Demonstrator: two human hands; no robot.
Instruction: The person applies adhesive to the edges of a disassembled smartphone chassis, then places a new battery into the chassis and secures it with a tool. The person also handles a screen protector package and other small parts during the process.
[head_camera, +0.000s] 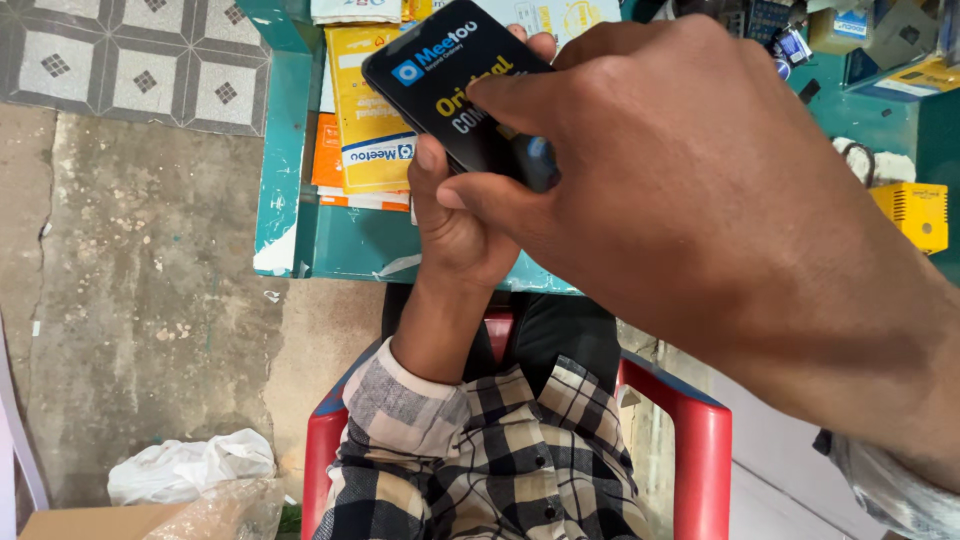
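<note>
In the head view, the left hand (455, 215) comes up from a checked sleeve (415, 405) and cups a flat black package (455, 85) from below, its fingers curled around the far edge and its thumb pressed against the near edge, so the package is clamped in its grip and tilted up over the table edge. The right hand (690, 170) reaches in from the lower right and lies over the package's lower right corner; its forefinger (510, 95) rests flat on the printed face and its thumb (480, 195) sits under the near edge, the two closed together in a pinch on that corner. The package bears white and yellow lettering and a small blue square mark. Just beyond the left fingers, on the teal table (285, 150), lies a stack of yellow and orange packets (365, 110), partly hidden by the black package. Well off past the right knuckles, a small yellow box (915, 210) stands on the table among blurred clutter. Below the wrists, the person sits on a red plastic chair (700, 440). Far to the left of the left forearm, a crumpled white plastic bag (190, 465) lies on the worn concrete floor (150, 290).
</note>
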